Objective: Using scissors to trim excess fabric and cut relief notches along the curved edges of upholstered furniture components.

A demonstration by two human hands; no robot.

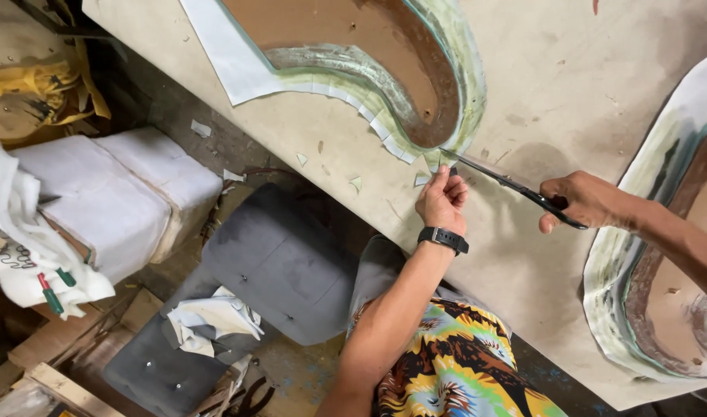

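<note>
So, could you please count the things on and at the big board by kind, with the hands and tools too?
Hands: 2, left hand and right hand
Scissors: 1
Wristwatch: 1
Curved brown panels with white edging: 2, one at the top, one at the right
Board: 1
Total: 7

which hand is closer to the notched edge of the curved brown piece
Left. The left hand pinches the notched edge right by the scissor tips. The right hand sits farther off to the side, gripping the scissors handles.
</note>
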